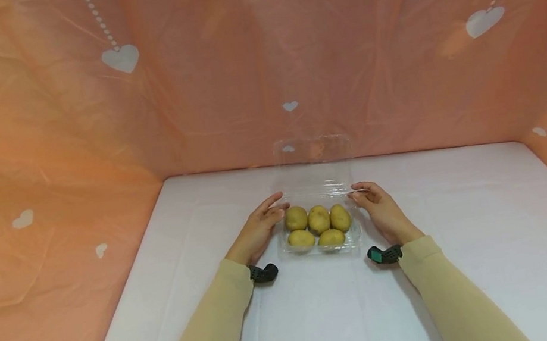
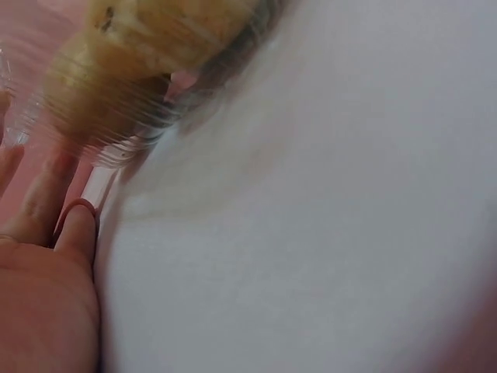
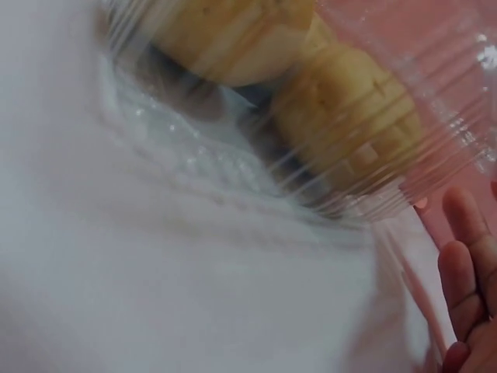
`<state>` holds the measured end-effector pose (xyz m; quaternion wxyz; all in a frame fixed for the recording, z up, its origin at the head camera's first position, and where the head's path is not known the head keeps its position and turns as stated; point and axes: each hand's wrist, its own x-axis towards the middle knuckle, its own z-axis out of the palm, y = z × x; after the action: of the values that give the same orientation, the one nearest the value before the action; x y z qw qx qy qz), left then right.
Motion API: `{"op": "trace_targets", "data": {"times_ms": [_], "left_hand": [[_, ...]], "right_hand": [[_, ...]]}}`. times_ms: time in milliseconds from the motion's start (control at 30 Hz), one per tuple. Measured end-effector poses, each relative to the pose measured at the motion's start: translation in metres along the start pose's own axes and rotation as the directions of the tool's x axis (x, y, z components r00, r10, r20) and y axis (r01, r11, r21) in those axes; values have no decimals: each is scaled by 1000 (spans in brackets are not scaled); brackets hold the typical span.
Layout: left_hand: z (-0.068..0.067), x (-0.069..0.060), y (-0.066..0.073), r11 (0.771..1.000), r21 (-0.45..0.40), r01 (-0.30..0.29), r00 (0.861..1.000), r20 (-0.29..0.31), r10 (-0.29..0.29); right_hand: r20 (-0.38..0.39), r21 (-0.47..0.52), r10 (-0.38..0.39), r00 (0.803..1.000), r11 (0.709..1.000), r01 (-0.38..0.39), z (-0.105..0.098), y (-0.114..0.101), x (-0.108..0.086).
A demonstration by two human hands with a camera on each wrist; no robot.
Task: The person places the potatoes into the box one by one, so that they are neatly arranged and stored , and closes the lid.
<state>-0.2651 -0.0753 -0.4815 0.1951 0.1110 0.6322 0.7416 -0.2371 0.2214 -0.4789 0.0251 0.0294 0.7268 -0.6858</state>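
Note:
Several yellow-brown potatoes (image 1: 318, 219) lie in two rows in a clear plastic clamshell container (image 1: 347, 247), also close up in both wrist views. Its transparent lid (image 1: 315, 166) stands raised behind them, hinged at the back. My left hand (image 1: 256, 227) is at the container's left side, fingers extended forward; in the left wrist view the fingertips (image 2: 58, 167) touch the ribbed wall. My right hand (image 1: 382, 209) is at the right back corner with the fingers near the rim. In the right wrist view its fingers (image 3: 460, 268) look fairly straight beside the wall.
A white cloth (image 1: 309, 321) covers the table. Behind and at both sides hang orange sheets (image 1: 215, 83) printed with white hearts. Dark wrist cameras (image 1: 385, 255) sit on both wrists, below beige sleeves (image 1: 203, 333).

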Motion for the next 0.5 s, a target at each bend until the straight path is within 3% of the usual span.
{"op": "trace_targets", "data": {"times_ms": [233,400,500], "left_hand": [[2,3,4,1000,7,-23,1000,-7,24],[6,7,18,996,83,-35,997,-66,41],[9,5,28,994,106,-20,996,-90,30]], "right_hand": [[-18,-40,-37,999,999,36,-6,-7,-2],[-8,-179,-78,997,981,76,-12,-33,-4],[4,-202,-77,997,976,76,-12,-49,-9]]}}
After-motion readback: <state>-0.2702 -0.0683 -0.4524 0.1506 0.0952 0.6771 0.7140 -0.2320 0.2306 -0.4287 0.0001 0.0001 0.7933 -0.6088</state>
